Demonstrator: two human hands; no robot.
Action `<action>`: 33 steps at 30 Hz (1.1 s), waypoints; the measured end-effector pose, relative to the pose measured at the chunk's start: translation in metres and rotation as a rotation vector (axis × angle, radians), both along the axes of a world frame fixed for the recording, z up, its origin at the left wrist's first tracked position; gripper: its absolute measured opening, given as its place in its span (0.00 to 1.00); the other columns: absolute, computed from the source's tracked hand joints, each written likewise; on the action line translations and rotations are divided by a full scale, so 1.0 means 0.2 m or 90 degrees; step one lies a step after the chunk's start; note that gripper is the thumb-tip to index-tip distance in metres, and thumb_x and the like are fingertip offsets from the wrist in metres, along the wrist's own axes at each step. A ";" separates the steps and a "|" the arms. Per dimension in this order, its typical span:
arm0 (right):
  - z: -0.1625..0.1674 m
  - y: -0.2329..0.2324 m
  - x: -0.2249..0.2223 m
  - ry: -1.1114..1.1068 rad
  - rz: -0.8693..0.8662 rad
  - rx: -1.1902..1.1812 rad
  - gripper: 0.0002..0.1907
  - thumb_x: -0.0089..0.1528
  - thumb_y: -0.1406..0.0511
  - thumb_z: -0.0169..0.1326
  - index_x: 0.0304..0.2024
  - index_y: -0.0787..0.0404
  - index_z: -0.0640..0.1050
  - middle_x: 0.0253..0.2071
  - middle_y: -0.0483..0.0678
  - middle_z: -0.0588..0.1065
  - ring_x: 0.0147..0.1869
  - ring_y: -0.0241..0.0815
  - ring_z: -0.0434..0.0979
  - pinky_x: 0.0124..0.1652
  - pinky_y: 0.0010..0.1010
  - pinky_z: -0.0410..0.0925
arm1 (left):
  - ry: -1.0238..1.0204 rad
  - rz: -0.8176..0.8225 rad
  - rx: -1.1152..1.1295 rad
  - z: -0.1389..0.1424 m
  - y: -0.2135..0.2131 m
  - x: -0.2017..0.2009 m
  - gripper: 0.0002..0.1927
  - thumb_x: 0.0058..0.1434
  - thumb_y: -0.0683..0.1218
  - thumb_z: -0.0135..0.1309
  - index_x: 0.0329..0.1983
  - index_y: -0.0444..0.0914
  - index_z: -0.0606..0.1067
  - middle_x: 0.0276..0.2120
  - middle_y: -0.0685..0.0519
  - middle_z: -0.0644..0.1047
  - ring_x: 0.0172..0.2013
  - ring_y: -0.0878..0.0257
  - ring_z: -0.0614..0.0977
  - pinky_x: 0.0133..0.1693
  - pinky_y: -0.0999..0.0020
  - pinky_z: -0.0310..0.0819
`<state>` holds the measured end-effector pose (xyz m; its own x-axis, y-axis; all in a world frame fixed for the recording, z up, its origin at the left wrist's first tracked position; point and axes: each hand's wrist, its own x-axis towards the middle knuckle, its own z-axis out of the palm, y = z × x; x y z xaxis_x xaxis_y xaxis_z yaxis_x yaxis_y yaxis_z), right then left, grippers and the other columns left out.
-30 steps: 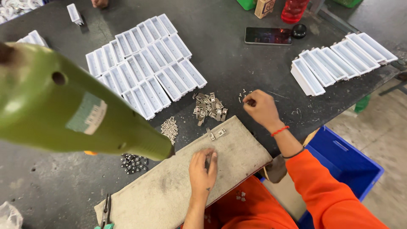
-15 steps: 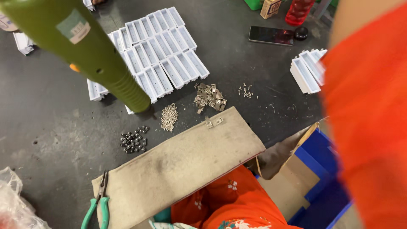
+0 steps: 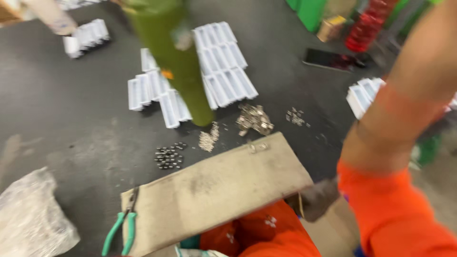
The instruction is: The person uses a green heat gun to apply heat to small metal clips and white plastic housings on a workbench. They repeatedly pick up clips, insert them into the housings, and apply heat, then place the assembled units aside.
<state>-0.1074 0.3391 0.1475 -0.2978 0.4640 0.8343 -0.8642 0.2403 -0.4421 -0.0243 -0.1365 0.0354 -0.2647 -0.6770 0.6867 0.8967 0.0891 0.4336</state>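
Observation:
Neither of my hands shows. My right forearm (image 3: 404, 109) in an orange sleeve rises along the right side and leaves the frame at the top, so the hand itself is hidden. A worn beige board (image 3: 214, 185) lies in front of me on the dark table, with a small metal piece (image 3: 257, 146) at its far edge. A green hanging power tool (image 3: 176, 62) dangles over rows of white trays (image 3: 223, 62). Past the board lie a heap of metal brackets (image 3: 254, 119), a pile of small screws (image 3: 208, 139) and dark round parts (image 3: 167, 157).
Green-handled pliers (image 3: 121, 228) rest at the board's left corner. A crumpled plastic bag (image 3: 33, 219) sits at the lower left. More white trays lie at the far left (image 3: 88, 35) and right (image 3: 364, 95). A phone (image 3: 333, 59) and red bottle (image 3: 369, 28) stand at the back.
My left hand has left the board and my right hand has left the brackets. My right arm is raised across the view, the view has swung left, and the picture is blurred.

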 end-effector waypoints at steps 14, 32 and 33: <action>-1.69 -0.56 0.20 -0.718 0.229 0.024 0.06 0.63 0.67 0.59 0.35 0.65 0.81 0.21 0.40 0.72 0.24 0.26 0.66 0.24 0.22 0.61 | -0.738 0.036 -0.435 -0.71 0.16 -0.55 0.21 0.60 0.49 0.61 0.56 0.41 0.78 0.46 0.48 0.81 0.40 0.55 0.83 0.44 0.62 0.76; -1.70 -0.57 0.22 -0.711 0.158 0.169 0.06 0.60 0.66 0.61 0.34 0.64 0.82 0.20 0.39 0.72 0.23 0.26 0.65 0.23 0.22 0.60 | -0.827 -0.205 -0.468 -0.29 0.00 -0.64 0.19 0.72 0.55 0.42 0.41 0.37 0.77 0.28 0.50 0.82 0.32 0.58 0.83 0.38 0.60 0.75; -1.69 -0.56 0.22 -0.725 0.181 0.144 0.06 0.62 0.66 0.60 0.34 0.64 0.82 0.21 0.39 0.72 0.25 0.26 0.66 0.25 0.22 0.60 | -0.794 -0.335 -0.387 -0.30 -0.01 -0.58 0.19 0.72 0.54 0.42 0.40 0.35 0.76 0.27 0.50 0.80 0.29 0.59 0.81 0.36 0.61 0.75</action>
<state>-0.0636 0.2280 -0.1909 -0.9872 0.1389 0.0782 -0.0374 0.2749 -0.9608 -0.1407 -0.1392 -0.0248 -0.9995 -0.0174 -0.0264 -0.0306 0.3255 0.9450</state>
